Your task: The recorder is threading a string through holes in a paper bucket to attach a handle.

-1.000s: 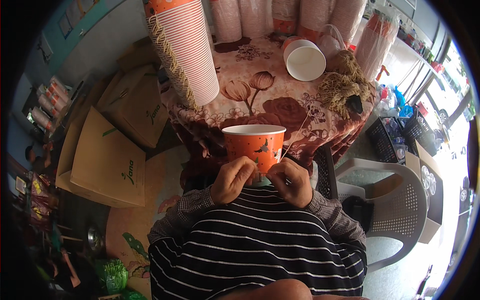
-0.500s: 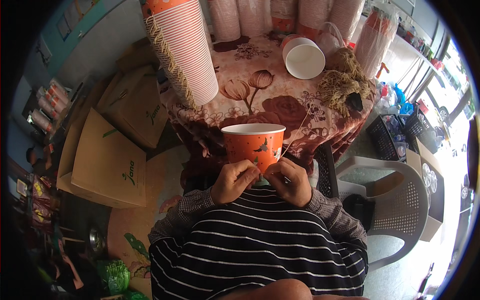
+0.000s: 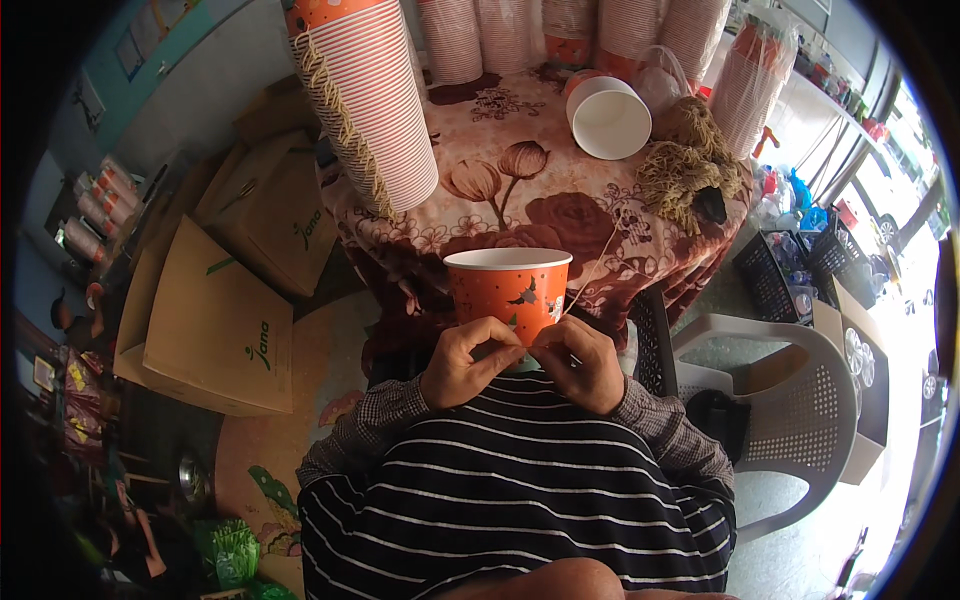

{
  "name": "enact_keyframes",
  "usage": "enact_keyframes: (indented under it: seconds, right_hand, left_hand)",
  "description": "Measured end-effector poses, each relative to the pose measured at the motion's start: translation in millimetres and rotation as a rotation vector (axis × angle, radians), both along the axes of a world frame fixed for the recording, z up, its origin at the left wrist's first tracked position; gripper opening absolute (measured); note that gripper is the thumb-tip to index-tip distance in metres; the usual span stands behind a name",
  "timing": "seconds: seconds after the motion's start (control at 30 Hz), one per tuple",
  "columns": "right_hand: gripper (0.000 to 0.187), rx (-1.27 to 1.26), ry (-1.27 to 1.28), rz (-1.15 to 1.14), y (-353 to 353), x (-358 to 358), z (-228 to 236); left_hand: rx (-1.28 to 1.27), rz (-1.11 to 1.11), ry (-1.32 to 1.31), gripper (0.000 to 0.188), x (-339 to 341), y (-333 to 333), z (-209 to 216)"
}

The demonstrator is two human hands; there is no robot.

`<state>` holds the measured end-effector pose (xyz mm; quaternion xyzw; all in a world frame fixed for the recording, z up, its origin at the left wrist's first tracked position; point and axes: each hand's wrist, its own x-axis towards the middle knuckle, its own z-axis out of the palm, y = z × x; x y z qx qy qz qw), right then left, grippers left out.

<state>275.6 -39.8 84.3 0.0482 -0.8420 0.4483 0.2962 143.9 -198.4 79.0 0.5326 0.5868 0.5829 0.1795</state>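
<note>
An orange paper bucket with a white rim and dark bat prints stands upright between me and the table edge. My left hand and my right hand meet at its near lower side, thumbs and fingertips pinched close together. A thin strand of twine slants down past the bucket's right side to my right hand. Whatever lies between my left fingertips is too small to make out. At the table's left, a tall stack of matching buckets has twine loops along its side.
On the flowered tablecloth lie a tipped bucket and a bundle of twine. Wrapped bucket stacks line the back. Cardboard boxes stand at left, a grey plastic chair at right.
My left fingers have shifted slightly at the bucket's near side. The bucket and my right hand stay almost where they were.
</note>
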Motion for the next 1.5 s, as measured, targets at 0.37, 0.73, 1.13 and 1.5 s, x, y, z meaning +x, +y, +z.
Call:
enact_keyframes:
  seconds: [0.37, 0.73, 1.13, 1.5]
  right_hand:
    - [0.014, 0.024, 0.003, 0.001, 0.3, -0.1, -0.9]
    - [0.015, 0.081, 0.075, -0.025, 3.9, -0.3, 0.6]
    - [0.012, 0.01, 0.038, 0.0, 2.4, -0.1, -1.5]
    - [0.011, -0.022, 0.03, 0.006, 2.7, -1.4, -6.6]
  left_hand:
    - [-0.009, 0.018, 0.036, 0.005, -1.4, -1.2, -2.8]
    - [-0.014, 0.071, 0.082, 0.007, -0.6, -0.8, 2.4]
    - [0.128, 0.07, 0.463, 0.016, -4.2, 3.9, 4.7]
    - [0.152, 0.163, 0.637, 0.026, -6.7, 8.2, -4.6]
